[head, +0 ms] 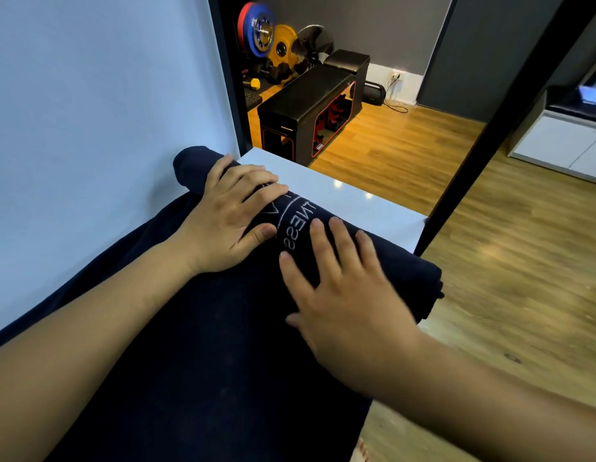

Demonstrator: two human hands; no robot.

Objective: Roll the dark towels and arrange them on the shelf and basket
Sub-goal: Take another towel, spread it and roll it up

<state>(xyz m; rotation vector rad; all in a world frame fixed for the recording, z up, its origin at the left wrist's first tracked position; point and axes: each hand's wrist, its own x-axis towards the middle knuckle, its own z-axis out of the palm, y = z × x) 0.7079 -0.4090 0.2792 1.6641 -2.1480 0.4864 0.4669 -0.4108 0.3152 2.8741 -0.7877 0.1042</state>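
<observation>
White tabletop (pixel 339 195) runs along a pale wall, with gym weights (pixel 283 46) on the floor beyond at 12 o'clock. On it lies the towel (pixel 206 378), its far end rolled into a tube slanting from 10 to 4 o'clock and the loose part spread toward 6. The left hand (pixel 223 215) and right hand (pixel 343 295) press side by side on the roll, fingers extended and grasping nothing, probably to spread the pressure so it winds tight and straight.

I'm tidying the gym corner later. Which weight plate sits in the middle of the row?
The yellow plate: the blue plate, backed by red, is on its left and the silver plate on its right.
</observation>
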